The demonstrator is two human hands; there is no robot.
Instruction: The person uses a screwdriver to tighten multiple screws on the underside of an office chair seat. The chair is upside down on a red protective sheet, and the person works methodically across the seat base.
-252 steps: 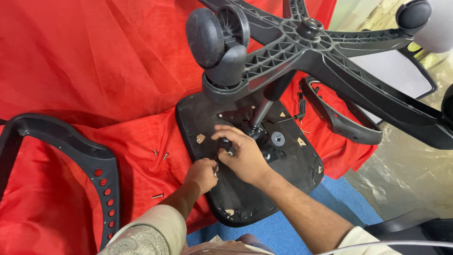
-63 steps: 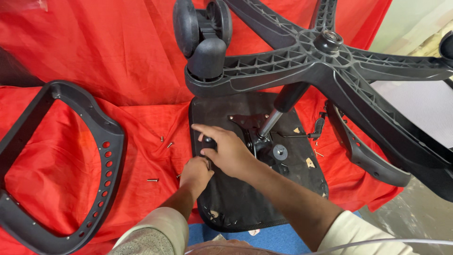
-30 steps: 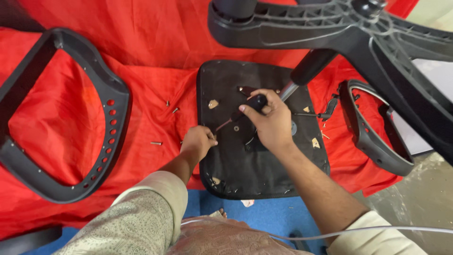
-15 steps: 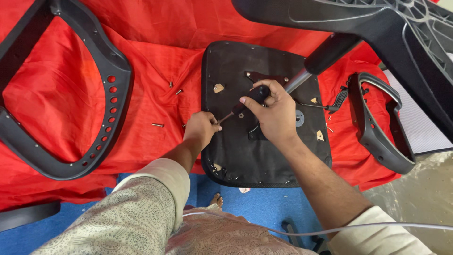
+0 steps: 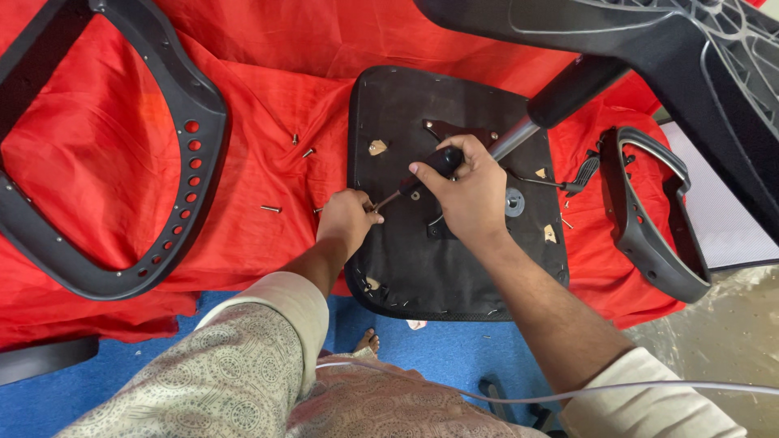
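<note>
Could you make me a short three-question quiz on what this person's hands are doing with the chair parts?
1. True or false: the right hand grips a screwdriver by its black handle.
2. What does the left hand touch? A) the loose armrest B) the screwdriver's tip at the seat pan's edge C) the wheeled base
3. Fill in: the seat pan lies on a ___ cloth.

Key: 1 true. 2 B. 3 red.
</note>
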